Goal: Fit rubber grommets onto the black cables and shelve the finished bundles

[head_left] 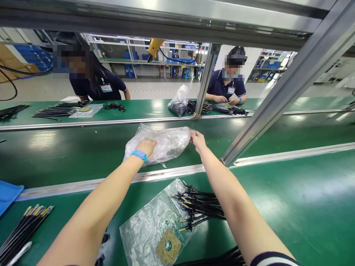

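Note:
A crumpled clear plastic bag (173, 142) lies on the green strip beyond the near metal rail. My left hand (147, 147), with a blue band at its wrist, is closed on the left part of the bag; its fingertips are partly hidden. At the bag's right end, my right hand (197, 139) pinches the edge of the plastic. What the bag holds, if anything, cannot be made out. Below my arms, a flat plastic sheet (141, 229) carries a yellowish sponge (169, 245) with a hole. Black cables (203, 205) with stripped, coloured wire ends lie beside it, partly under my right forearm.
More black cables (24, 229) lie at the left, near a blue tray (8, 194). A slanted metal post (277, 88) stands right of my hands. Across the bench sit two co-workers (97, 83), with cables and a tied bag (179, 99) before them. A yellow tool (154, 48) hangs above.

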Tool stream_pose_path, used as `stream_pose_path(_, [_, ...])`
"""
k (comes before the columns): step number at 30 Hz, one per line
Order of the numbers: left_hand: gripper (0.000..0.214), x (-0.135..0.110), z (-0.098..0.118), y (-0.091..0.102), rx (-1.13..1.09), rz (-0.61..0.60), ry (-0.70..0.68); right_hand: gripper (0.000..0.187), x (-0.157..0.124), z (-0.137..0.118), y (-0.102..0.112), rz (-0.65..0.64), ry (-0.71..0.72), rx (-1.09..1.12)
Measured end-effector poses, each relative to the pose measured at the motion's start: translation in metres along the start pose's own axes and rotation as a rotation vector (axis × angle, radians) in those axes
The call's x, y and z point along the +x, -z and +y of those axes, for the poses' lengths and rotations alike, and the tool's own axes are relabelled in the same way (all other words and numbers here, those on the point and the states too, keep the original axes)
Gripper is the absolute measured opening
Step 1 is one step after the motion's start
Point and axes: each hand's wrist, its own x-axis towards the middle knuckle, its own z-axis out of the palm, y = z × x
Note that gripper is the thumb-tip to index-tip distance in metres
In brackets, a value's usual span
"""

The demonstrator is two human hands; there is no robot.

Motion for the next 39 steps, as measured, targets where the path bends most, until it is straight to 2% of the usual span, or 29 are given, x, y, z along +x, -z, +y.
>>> stream_pose_path(2, [0.031, 0.014, 0.007, -0.004, -0.029, -0.015, 0.039, 0.039, -0.007, 0.000, 0.011, 0.043, 0.032, -0.056])
stream_pose_path(5, [0.037, 0.031, 0.017, -0.003, -0.079, 0.005, 0.073, 0.058, -0.018, -0.012, 0.020, 0.123, 0.121, -0.133])
stream_pose_path(7, [0.045, 0.036, 0.017, 0.003, -0.121, 0.033, 0.073, 0.066, -0.024, -0.022, 0.020, 0.072, 0.154, -0.249])
stream_pose_path(9, [0.050, 0.037, 0.016, 0.009, -0.167, 0.053, 0.041, 0.056, -0.030, -0.033, 0.018, -0.057, 0.158, -0.387])
stream_pose_path(12, [0.046, 0.037, 0.024, 0.010, -0.204, 0.041, -0.030, 0.023, -0.038, -0.054, 0.012, -0.187, 0.206, -0.465])
stream_pose_path(13, [0.044, 0.038, 0.031, 0.008, -0.202, 0.027, -0.039, 0.021, -0.041, -0.062, 0.009, -0.189, 0.236, -0.458])
stream_pose_path(16, [0.047, 0.041, 0.055, -0.003, -0.177, 0.005, -0.016, 0.033, -0.046, -0.083, -0.005, -0.190, 0.396, -0.397])
stream_pose_path(18, [0.052, 0.040, 0.063, -0.004, -0.165, -0.005, -0.024, 0.038, -0.045, -0.085, -0.019, -0.288, 0.450, -0.386])
stream_pose_path(21, [0.054, 0.029, 0.051, 0.006, -0.144, -0.043, -0.114, 0.038, -0.035, -0.066, -0.039, -0.479, 0.341, -0.472])
stream_pose_path(25, [0.063, 0.001, 0.015, 0.038, -0.063, -0.017, -0.224, 0.035, -0.019, -0.042, -0.051, -0.522, 0.213, -0.555])
stream_pose_path(27, [0.059, -0.009, 0.002, 0.055, -0.005, -0.012, -0.283, 0.038, -0.017, -0.045, -0.052, -0.505, 0.208, -0.564])
stream_pose_path(30, [0.019, -0.011, -0.002, 0.074, 0.072, -0.022, -0.379, 0.050, -0.023, -0.060, -0.055, -0.438, 0.282, -0.538])
stream_pose_path(31, [0.015, -0.010, -0.001, 0.078, 0.088, -0.015, -0.406, 0.051, -0.025, -0.064, -0.058, -0.436, 0.314, -0.525])
stream_pose_path(36, [0.028, -0.007, 0.008, 0.089, 0.108, 0.052, -0.496, 0.034, -0.021, -0.075, -0.082, -0.590, 0.336, -0.550])
stream_pose_path(39, [0.027, -0.013, 0.004, 0.087, 0.127, 0.086, -0.449, 0.028, -0.010, -0.088, -0.079, -0.616, 0.348, -0.568])
